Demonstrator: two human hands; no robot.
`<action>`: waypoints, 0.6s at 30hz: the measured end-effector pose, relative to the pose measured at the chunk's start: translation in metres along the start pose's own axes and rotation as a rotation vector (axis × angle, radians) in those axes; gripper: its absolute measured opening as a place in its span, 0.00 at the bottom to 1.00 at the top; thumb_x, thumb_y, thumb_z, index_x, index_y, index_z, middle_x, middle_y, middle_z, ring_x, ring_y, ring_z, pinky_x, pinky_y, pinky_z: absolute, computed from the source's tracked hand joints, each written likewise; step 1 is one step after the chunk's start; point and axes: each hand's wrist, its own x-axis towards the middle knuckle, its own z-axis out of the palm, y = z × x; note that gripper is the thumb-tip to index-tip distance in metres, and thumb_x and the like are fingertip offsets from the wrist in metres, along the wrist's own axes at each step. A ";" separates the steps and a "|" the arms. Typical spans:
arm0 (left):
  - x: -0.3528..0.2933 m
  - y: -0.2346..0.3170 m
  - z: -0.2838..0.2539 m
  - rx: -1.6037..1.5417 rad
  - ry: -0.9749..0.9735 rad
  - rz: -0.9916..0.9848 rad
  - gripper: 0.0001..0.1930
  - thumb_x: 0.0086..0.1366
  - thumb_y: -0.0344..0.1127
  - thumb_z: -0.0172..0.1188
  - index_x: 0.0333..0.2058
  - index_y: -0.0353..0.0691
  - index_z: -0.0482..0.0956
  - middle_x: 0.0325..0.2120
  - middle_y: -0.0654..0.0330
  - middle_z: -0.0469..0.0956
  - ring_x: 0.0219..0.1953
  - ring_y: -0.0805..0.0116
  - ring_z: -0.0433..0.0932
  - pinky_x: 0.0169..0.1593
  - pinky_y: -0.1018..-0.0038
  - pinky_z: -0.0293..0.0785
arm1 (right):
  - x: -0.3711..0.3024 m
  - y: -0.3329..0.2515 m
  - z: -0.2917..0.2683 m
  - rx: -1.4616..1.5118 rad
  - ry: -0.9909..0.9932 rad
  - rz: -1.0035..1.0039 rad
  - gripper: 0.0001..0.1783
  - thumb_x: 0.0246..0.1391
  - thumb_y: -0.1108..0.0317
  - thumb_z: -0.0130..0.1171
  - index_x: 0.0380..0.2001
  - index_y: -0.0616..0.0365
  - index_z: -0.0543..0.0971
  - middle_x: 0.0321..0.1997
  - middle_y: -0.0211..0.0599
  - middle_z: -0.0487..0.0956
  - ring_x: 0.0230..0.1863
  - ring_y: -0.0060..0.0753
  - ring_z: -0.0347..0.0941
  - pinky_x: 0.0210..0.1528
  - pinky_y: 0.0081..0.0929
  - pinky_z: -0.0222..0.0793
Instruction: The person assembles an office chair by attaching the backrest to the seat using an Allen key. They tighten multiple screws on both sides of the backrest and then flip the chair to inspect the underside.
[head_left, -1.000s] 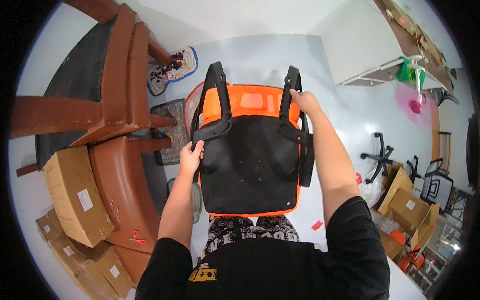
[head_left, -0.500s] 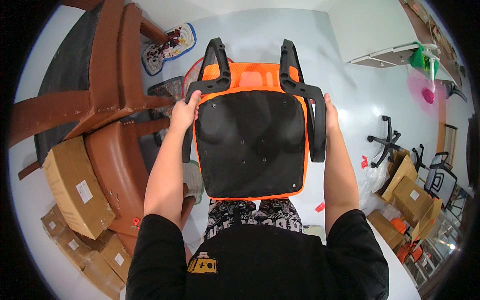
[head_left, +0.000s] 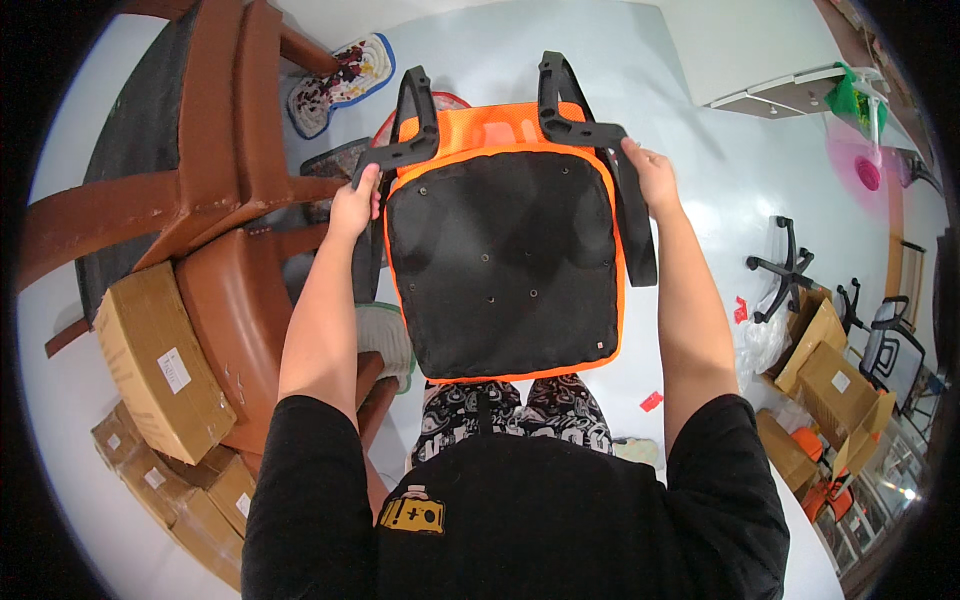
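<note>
I hold an office chair seat (head_left: 500,260) up in front of me, its black underside facing me and orange mesh showing round the edge. Two black armrests are fixed to it. My left hand (head_left: 353,207) grips the left armrest (head_left: 400,150) near its lower end. My right hand (head_left: 650,175) grips the right armrest (head_left: 625,190) at its upper bend. Both arms are stretched out forward. My patterned trousers (head_left: 520,410) show below the seat.
Brown wooden chairs (head_left: 215,170) stand at my left, with cardboard boxes (head_left: 160,360) beside them. A patterned mat (head_left: 335,80) lies on the pale floor ahead. A black chair base (head_left: 785,265), more boxes (head_left: 830,370) and a white desk (head_left: 790,85) are at the right.
The seat has risen and moved away from me. My left hand slid from the seat's side up onto the left armrest; my right hand shifted along the right armrest.
</note>
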 end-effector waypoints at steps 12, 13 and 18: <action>-0.047 -0.044 0.003 -0.153 0.022 -0.060 0.32 0.58 0.64 0.57 0.20 0.34 0.73 0.14 0.58 0.73 0.16 0.70 0.73 0.24 0.74 0.71 | -0.024 0.000 0.005 -0.375 0.063 -0.204 0.34 0.54 0.39 0.52 0.32 0.68 0.81 0.28 0.54 0.79 0.34 0.44 0.78 0.39 0.33 0.69; -0.050 -0.045 0.005 -0.173 0.016 -0.048 0.32 0.58 0.64 0.57 0.20 0.34 0.73 0.14 0.58 0.73 0.16 0.70 0.73 0.25 0.74 0.71 | -0.028 0.005 0.001 -0.415 0.053 -0.179 0.34 0.54 0.40 0.51 0.30 0.68 0.80 0.26 0.56 0.78 0.33 0.45 0.78 0.38 0.34 0.68; -0.067 -0.045 0.011 -0.177 -0.016 -0.016 0.30 0.58 0.62 0.58 0.21 0.33 0.73 0.14 0.59 0.73 0.17 0.70 0.74 0.24 0.74 0.71 | -0.053 0.038 -0.003 -0.442 0.150 -0.255 0.35 0.54 0.39 0.51 0.25 0.68 0.79 0.23 0.58 0.76 0.29 0.50 0.76 0.35 0.38 0.67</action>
